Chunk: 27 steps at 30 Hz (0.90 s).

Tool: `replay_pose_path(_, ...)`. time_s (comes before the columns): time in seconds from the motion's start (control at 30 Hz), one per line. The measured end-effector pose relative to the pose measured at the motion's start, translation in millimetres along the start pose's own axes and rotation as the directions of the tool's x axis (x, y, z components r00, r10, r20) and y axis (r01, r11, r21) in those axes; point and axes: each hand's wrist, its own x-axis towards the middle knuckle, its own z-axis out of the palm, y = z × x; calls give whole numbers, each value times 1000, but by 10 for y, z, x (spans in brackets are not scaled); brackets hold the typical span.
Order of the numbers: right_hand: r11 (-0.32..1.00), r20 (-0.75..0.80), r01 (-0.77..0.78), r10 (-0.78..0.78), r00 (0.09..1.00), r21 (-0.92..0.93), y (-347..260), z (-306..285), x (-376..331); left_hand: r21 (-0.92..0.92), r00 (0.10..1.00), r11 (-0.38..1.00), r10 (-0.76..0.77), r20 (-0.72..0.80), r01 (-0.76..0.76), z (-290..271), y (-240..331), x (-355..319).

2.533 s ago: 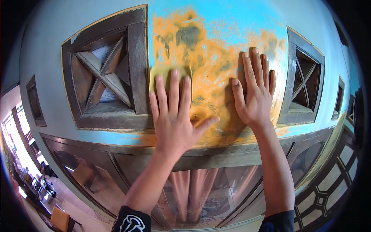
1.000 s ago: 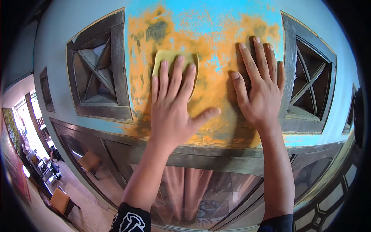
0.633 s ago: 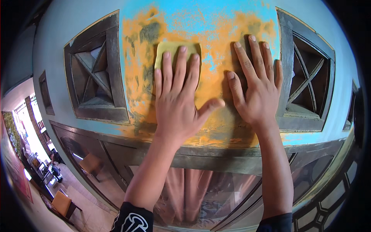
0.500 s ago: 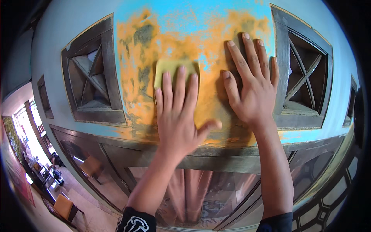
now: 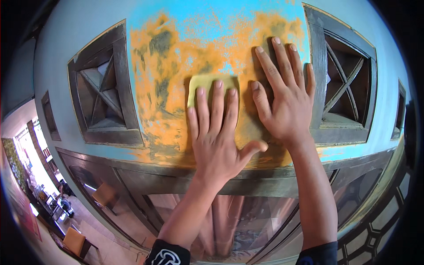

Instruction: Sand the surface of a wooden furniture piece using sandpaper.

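L hand (image 5: 216,152) lies flat, fingers slightly spread, no pinch, pressing yellow sheet (image 5: 210,90) to orange-patched wall (image 5: 172,97), left of R hand (image 5: 287,106), which is splayed on wall w/ nothing visible in it. Sheet's prob. light, thin, bendy, tearable; best pressed mid-sheet or held by edges.

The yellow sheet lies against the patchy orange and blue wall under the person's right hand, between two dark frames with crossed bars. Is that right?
Not quite: the head view shows the yellow sheet under the left hand, not the right hand. It does lie against the patchy orange and blue wall, between two dark frames with crossed bars.
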Motion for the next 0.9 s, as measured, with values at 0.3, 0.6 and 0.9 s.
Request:
replay_pose_path(0.3,1000,-15,-2,2,1000,-4,25,-3,6,-18,998,999,36,49,-35,13,-11,-207)
replay_pose_path(0.6,1000,3,-13,13,1000,-11,8,-49,8,-58,998,996,59,-18,-60,-72,-39,238)
replay_pose_path(0.9,1000,65,-14,14,998,-3,-10,-58,8,59,998,998,31,-60,-28,-106,-207,258)
